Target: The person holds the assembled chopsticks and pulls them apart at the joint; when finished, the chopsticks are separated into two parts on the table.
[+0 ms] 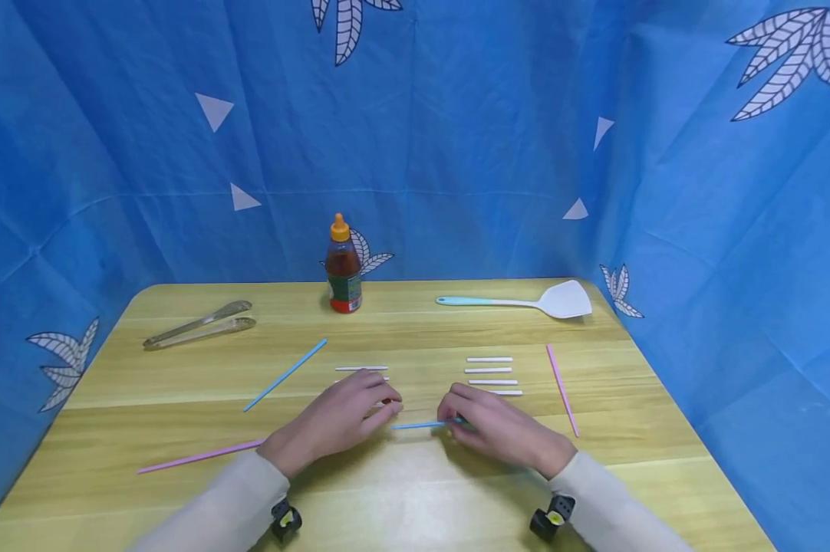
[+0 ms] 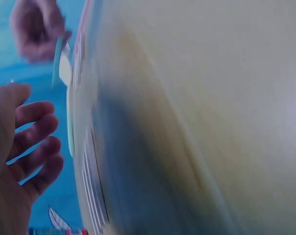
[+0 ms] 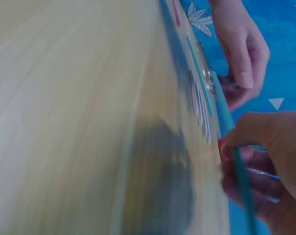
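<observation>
In the head view my right hand [image 1: 491, 428] pinches a blue straw [image 1: 415, 425] between thumb and fingers, holding it nearly level above the table front. The straw's free end points left, toward my left hand [image 1: 342, 414]. That left hand holds nothing; its fingers are loosely bent, with the thumb near the straw's tip. Seen from the right wrist, the straw [image 3: 222, 100] runs past the right thumb toward the other hand. Behind the left hand lie short white sticks [image 1: 362, 368], partly hidden by it. Several more white sticks [image 1: 488, 370] form a stack of rows behind the right hand.
Another blue straw [image 1: 285, 376] and a pink straw [image 1: 201, 457] lie at left, a second pink straw [image 1: 561, 389] at right. Along the back are metal tongs [image 1: 197, 326], a sauce bottle [image 1: 344, 268] and a spatula [image 1: 505, 302]. A blue curtain [image 1: 415, 138] hangs behind the table.
</observation>
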The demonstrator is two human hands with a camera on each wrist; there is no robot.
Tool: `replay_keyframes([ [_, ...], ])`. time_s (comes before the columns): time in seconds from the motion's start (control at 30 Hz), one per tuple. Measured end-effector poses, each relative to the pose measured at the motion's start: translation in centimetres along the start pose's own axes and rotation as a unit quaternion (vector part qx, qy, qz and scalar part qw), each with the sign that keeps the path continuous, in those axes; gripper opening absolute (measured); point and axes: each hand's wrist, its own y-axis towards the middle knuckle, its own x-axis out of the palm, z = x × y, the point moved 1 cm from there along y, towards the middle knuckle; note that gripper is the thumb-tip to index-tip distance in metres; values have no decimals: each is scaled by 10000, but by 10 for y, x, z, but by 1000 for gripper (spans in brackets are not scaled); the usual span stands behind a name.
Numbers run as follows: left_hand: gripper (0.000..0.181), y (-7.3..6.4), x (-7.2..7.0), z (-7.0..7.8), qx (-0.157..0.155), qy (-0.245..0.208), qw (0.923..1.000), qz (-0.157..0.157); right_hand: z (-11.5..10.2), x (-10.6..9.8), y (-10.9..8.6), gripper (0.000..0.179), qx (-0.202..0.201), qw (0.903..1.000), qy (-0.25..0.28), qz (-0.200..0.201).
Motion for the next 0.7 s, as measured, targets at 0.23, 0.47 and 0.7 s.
replay_keyframes([
  [0.23, 18, 3, 4, 16, 374, -286, 9989, 21, -7, 5, 13, 18, -258, 9975, 20, 660],
  [0.47, 14, 1, 0, 12, 161, -168, 9997, 66, -4, 2, 8, 9, 369, 9964, -96, 756],
  [0.7, 12, 1, 2, 13, 403, -54, 9991, 117, 1, 4, 4, 10, 610, 9959, -134, 655],
])
